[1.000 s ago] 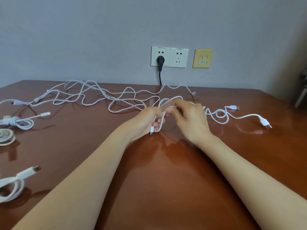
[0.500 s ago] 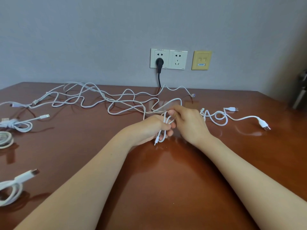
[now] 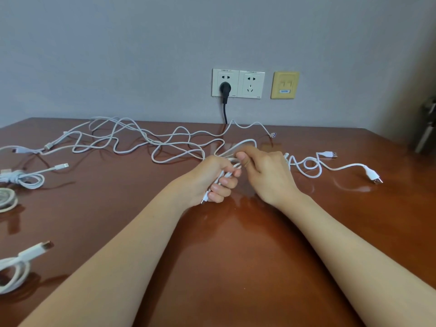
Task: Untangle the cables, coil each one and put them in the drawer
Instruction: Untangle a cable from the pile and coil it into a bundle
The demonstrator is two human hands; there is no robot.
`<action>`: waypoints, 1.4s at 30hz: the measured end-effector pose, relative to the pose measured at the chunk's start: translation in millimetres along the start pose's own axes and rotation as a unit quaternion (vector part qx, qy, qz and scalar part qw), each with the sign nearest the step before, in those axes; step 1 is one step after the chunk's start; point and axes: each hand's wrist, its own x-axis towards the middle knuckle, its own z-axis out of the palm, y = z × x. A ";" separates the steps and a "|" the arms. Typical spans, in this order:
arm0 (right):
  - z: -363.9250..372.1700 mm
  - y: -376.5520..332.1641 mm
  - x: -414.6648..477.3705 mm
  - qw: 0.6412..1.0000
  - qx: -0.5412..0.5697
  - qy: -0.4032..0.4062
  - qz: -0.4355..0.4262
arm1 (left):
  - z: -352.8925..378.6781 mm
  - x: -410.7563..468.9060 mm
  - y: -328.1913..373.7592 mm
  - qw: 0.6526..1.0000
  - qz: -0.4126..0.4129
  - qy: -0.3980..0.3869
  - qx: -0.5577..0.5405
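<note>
Cable gripped in left hand, pinched by right hand; judged light, limp, slippery; best held near plug.

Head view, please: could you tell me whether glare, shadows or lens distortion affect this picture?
Head view: the glossy table mirrors pale glare beside the USB plug at right; same view, shadows under the left hand and right hand are soft; the wide lens bends the table's far edge; the gripped white cable looks sharp.
</note>
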 end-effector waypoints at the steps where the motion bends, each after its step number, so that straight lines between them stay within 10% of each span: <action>1: 0.2 2.2 0.3 1.000 -0.004 -0.003 0.009 | -1.5 1.7 -1.8 1.000 -0.003 -0.017 -0.026; 8: -7.6 11.5 2.6 0.996 -0.003 -0.081 0.039 | -9.0 -5.6 -2.8 0.998 0.023 0.015 -0.063; 16: -3.3 7.3 4.0 0.999 0.032 0.017 0.039 | 1.5 -5.6 -9.9 0.989 0.083 -0.001 0.126; 42: 1.6 -12.9 2.3 0.991 0.069 -0.077 0.085 | 4.6 1.0 -17.2 0.971 0.205 0.081 -0.089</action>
